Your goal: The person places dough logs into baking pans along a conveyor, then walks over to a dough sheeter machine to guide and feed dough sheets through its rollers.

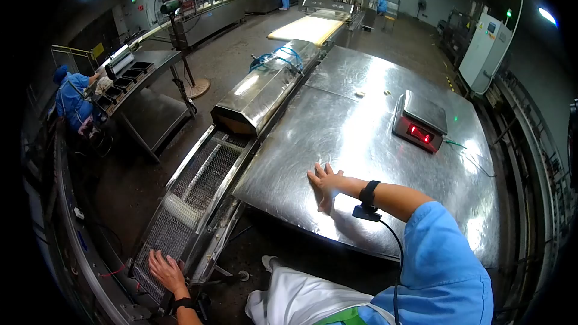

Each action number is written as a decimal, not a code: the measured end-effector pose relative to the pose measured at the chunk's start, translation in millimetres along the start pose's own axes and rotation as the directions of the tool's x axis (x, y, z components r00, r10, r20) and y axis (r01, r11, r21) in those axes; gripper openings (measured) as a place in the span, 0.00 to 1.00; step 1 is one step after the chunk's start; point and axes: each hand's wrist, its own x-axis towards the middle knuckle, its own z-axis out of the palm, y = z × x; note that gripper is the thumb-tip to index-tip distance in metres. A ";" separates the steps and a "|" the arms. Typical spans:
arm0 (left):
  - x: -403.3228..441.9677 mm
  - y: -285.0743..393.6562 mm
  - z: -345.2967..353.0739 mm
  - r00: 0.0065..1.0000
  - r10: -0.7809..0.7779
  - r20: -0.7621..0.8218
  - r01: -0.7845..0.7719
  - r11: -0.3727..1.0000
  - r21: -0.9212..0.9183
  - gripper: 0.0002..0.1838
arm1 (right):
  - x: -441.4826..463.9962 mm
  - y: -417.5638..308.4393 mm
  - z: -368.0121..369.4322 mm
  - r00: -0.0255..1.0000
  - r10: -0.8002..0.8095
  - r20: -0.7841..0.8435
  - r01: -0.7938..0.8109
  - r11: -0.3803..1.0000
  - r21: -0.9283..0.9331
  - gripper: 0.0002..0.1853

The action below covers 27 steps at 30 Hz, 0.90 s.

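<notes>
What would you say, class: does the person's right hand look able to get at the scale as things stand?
Probably yes: the right hand and the scale are at the same metal table, with no object visible between them.

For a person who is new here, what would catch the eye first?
Probably the broad, shiny metal table, with the right hand spread at its near side and, farther back, a scale with glowing red display. To the left, a mesh conveyor leads into a metal hood, the left hand at its near end.
</notes>
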 end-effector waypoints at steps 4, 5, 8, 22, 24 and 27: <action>0.4 -1.0 0.9 1.000 -0.008 0.008 0.008 1.000 -0.009 0.14 | 0.1 -0.2 -0.1 1.000 -0.003 -0.011 0.003 1.000 -0.007 0.63; 0.3 -1.9 2.2 1.000 -0.002 0.006 0.002 1.000 -0.009 0.14 | 0.7 0.1 0.3 1.000 -0.003 -0.012 0.003 1.000 -0.007 0.63; -0.1 -2.6 3.2 1.000 0.003 0.005 -0.003 1.000 -0.002 0.14 | 2.2 0.6 1.0 1.000 0.004 -0.007 -0.004 1.000 -0.008 0.63; -0.2 -1.7 0.9 1.000 -0.008 -0.011 0.008 1.000 -0.017 0.15 | -0.1 -0.7 0.1 1.000 0.002 -0.017 -0.002 1.000 0.012 0.64; 0.4 -4.3 5.3 1.000 0.005 -0.018 -0.006 0.999 -0.032 0.16 | -1.0 -1.7 -1.4 1.000 0.007 -0.011 -0.007 1.000 0.019 0.64; -0.2 -4.3 4.1 0.999 -0.017 0.028 0.018 0.998 -0.052 0.15 | 0.5 -1.2 0.2 1.000 0.012 -0.010 -0.012 1.000 0.025 0.64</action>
